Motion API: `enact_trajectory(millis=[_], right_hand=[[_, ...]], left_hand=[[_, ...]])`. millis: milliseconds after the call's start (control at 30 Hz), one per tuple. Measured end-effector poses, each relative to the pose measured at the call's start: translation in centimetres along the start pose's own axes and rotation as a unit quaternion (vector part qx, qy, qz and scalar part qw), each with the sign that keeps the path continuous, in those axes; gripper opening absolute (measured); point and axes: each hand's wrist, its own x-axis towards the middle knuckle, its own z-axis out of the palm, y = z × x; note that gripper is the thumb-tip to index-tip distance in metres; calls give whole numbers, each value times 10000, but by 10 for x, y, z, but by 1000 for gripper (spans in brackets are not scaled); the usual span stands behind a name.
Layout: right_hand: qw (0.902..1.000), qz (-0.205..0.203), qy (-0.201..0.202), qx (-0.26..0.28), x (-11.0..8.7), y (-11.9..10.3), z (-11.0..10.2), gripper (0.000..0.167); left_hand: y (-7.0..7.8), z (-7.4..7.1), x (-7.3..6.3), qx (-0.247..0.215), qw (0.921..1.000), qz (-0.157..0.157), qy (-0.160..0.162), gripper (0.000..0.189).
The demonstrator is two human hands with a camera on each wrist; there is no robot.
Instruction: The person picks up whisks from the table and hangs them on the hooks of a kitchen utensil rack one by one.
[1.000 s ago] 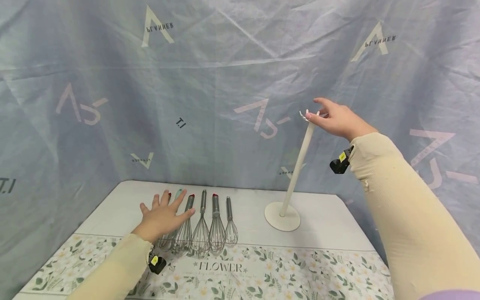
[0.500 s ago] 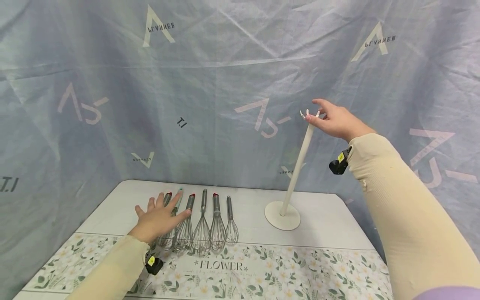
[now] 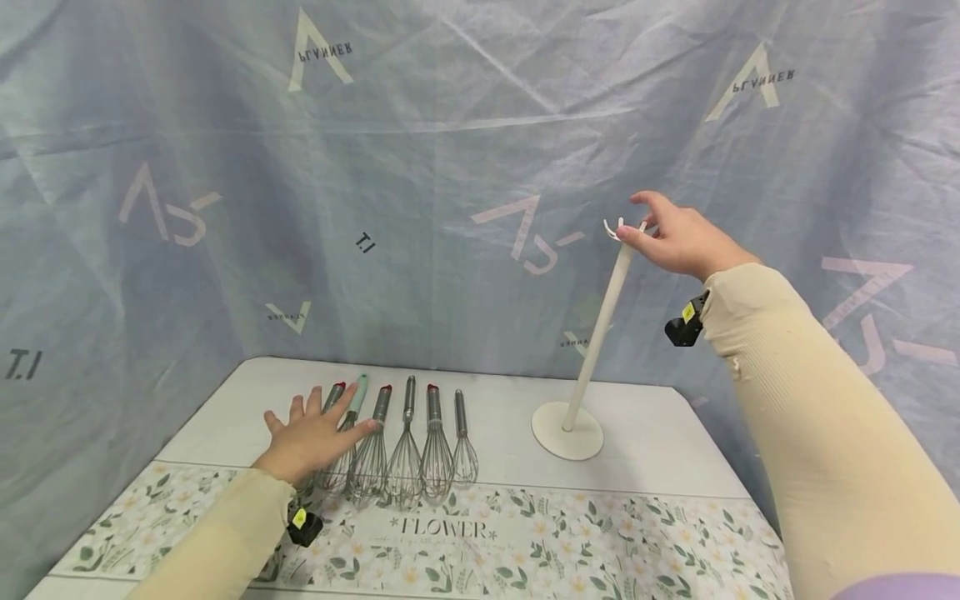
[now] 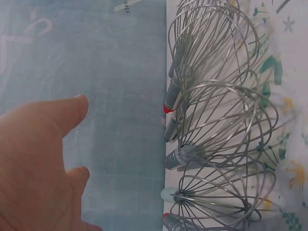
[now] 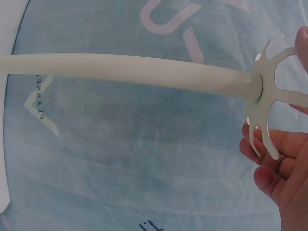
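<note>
Several wire whisks (image 3: 405, 458) lie side by side on the table's left half, handles pointing to the back. Some have red handle ends, and one has a mint-green handle (image 3: 359, 393). My left hand (image 3: 309, 440) hovers over the leftmost whisks, fingers spread, partly hiding them. In the left wrist view no whisk is in its fingers. A white stand (image 3: 600, 333) with a round base (image 3: 558, 446) rises on the right. My right hand (image 3: 678, 237) holds its hooked top (image 5: 262, 98), thumb and fingers around the curved hooks.
The white table (image 3: 491, 417) has a floral printed band (image 3: 600, 533) along its front. A grey-blue cloth (image 3: 450, 208) hangs behind and at the sides. A small black camera (image 3: 303, 527) sits on the left wrist and another camera (image 3: 684, 329) on the right.
My left hand has shifted a little left, uncovering the handles of the leftmost whisks. My right hand stays at the top of the stand.
</note>
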Motion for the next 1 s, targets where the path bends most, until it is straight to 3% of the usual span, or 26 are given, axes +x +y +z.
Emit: enact_trajectory(millis=[233,600,1000], right_hand=[[9996,-68,-243,-157,-2,0,-2,83],[9989,-326,-162,-292,-10,2,-7,81],[9995,-265,-81,-126,-21,5,-12,81]], left_hand=[[-6,5,1,31,9999,-72,-73,104],[-16,7,5,46,9998,-154,-147,100],[-17,5,6,-62,9995,-171,-244,100]])
